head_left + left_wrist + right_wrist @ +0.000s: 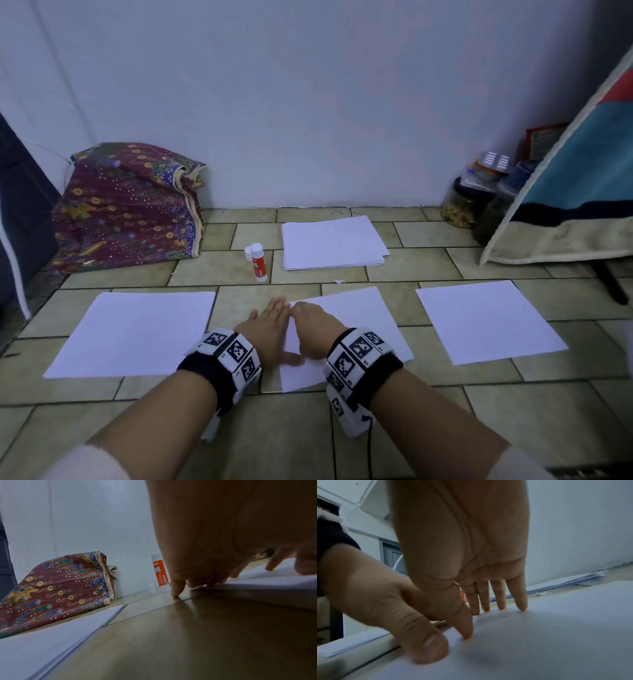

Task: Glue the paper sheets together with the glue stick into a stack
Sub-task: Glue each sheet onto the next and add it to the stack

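Observation:
Three white sheets lie in a row on the tiled floor: a left sheet (pixel 130 332), a middle sheet (pixel 370 325) and a right sheet (pixel 486 318). Behind them rests a paper stack (pixel 332 243). An orange-and-white glue stick (pixel 258 262) stands uncapped left of the stack, its cap (pixel 248 253) beside it. My left hand (pixel 274 322) lies flat at the middle sheet's left edge, thumb pressing the paper (pixel 556 628). My right hand (pixel 310 323) presses straight fingers (pixel 501 599) onto the same sheet near its far left corner. Neither hand holds anything.
A patterned cloth bundle (pixel 130 205) leans on the wall at the back left. Jars (pixel 472 202) and a blue-and-red draped fabric (pixel 575 192) stand at the back right. A tiny paper scrap (pixel 339 281) lies between the stack and the middle sheet.

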